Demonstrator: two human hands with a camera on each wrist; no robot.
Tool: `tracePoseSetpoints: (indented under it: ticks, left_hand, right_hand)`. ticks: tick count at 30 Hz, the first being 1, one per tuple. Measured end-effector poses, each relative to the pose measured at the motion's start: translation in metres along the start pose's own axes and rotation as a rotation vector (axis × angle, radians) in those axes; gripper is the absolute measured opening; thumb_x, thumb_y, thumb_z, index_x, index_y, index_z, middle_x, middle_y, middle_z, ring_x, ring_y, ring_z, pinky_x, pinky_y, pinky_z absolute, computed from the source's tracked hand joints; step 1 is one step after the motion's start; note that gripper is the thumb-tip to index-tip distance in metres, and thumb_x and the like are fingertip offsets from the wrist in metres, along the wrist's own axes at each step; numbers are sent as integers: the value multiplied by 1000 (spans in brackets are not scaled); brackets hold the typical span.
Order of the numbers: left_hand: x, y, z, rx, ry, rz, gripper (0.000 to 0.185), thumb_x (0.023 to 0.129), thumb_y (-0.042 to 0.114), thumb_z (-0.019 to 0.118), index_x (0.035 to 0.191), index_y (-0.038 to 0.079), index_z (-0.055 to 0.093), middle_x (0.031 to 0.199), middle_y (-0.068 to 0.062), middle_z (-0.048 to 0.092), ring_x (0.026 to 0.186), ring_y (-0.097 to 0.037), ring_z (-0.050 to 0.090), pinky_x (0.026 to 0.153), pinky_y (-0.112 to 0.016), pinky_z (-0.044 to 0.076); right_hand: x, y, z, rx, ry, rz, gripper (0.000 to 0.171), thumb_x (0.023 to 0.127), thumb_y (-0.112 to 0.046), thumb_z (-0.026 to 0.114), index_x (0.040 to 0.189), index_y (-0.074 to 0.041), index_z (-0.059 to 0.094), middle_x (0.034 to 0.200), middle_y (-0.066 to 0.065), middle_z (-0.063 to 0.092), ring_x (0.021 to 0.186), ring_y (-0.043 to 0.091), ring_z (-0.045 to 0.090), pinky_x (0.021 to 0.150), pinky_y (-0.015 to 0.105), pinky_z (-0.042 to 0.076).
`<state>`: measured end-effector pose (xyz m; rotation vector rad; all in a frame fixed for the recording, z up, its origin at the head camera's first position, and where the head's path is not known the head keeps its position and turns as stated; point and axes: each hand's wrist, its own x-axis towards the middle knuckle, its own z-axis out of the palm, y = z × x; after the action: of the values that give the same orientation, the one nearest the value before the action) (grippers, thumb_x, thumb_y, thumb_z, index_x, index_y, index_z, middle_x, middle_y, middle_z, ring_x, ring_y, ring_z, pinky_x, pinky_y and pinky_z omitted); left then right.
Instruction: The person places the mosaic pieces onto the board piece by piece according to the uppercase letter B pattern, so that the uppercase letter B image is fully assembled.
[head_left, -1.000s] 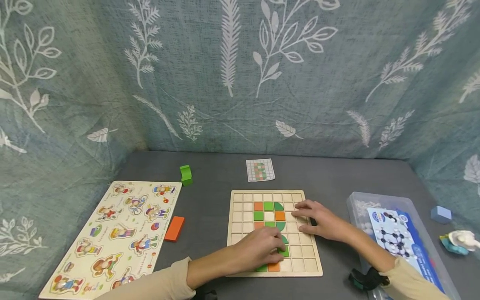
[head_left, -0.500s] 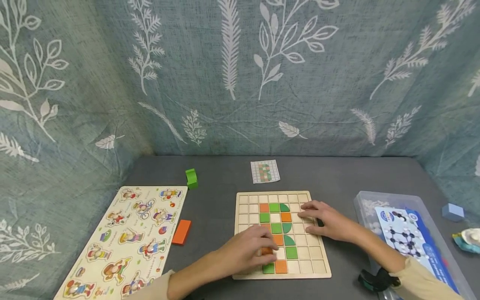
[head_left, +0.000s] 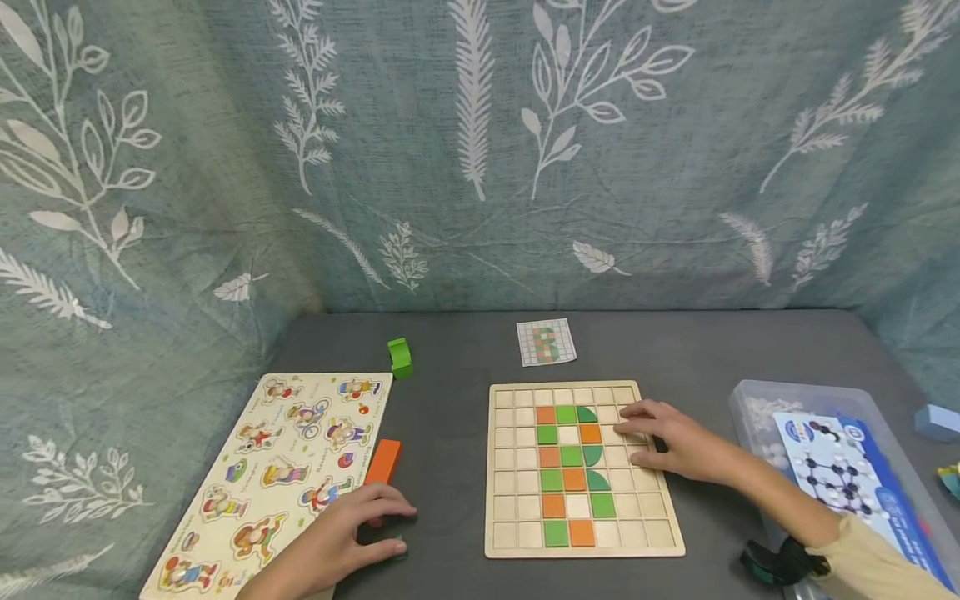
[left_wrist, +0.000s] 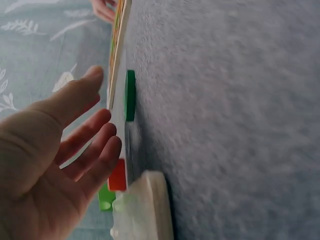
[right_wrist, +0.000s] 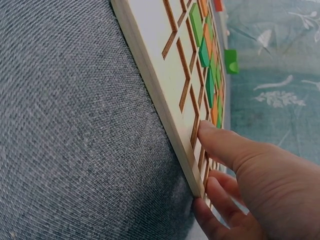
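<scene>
My left hand (head_left: pixel 341 537) hovers low over the table between the picture puzzle board and the wooden grid board (head_left: pixel 658 533), fingers apart and holding nothing. Just beyond its fingertips, in the left wrist view, a dark green tile (left_wrist: pixel 130 95) lies on the cloth; the hand mostly covers it in the head view. Orange, green and dark green rounded tiles fill the middle columns of the grid, among them a green square (head_left: pixel 603 505). My right hand (head_left: pixel 678 442) rests on the grid board's right edge, thumb (right_wrist: pixel 215 140) on its top and other fingers spread along the rim.
The picture puzzle board (head_left: pixel 251 446) lies left, with an orange block (head_left: pixel 384 461) beside it and a green arch block (head_left: pixel 401 357) behind. A printed pattern card (head_left: pixel 547 342) lies beyond the grid. At right are a clear plastic box (head_left: pixel 757 396) and a blue block (head_left: pixel 937 422).
My left hand has left the grid board and moved left to the table beside the puzzle board. An orange tile now shows where its fingers were. My right hand stays on the board's edge.
</scene>
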<state>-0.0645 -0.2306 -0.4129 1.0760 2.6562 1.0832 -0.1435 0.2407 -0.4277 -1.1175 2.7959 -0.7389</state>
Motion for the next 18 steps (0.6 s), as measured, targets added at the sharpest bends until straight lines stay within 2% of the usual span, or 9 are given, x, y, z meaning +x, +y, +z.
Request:
tracePoseSetpoints:
  ticks: [3,10,18]
  left_hand:
    - [-6,-4,0,41,-20,39,27,86,24,73,112,15,69,108,1,63,95,-9,58,75,-23,52]
    - [-13,-8,-5,102,-124,24,26,90,30,69,114,22,69,111,7,62,101,-8,56,82,-27,51]
    - [-13,-10,-9,96,-174,2,22,91,31,66,112,23,70,110,9,62,100,-7,56,84,-25,51]
  right_hand:
    - [-1,1,0,-7,7,-11,40,88,-23,71,124,-6,65,127,16,58,111,33,56,84,43,50]
    - [-2,0,-1,-15,30,-26,39,87,-23,72,122,-7,67,125,15,59,108,33,57,83,42,50]
    - [0,-2,-1,1,-1,2,39,88,-23,71,124,-7,66,127,15,58,112,32,56,86,44,50]
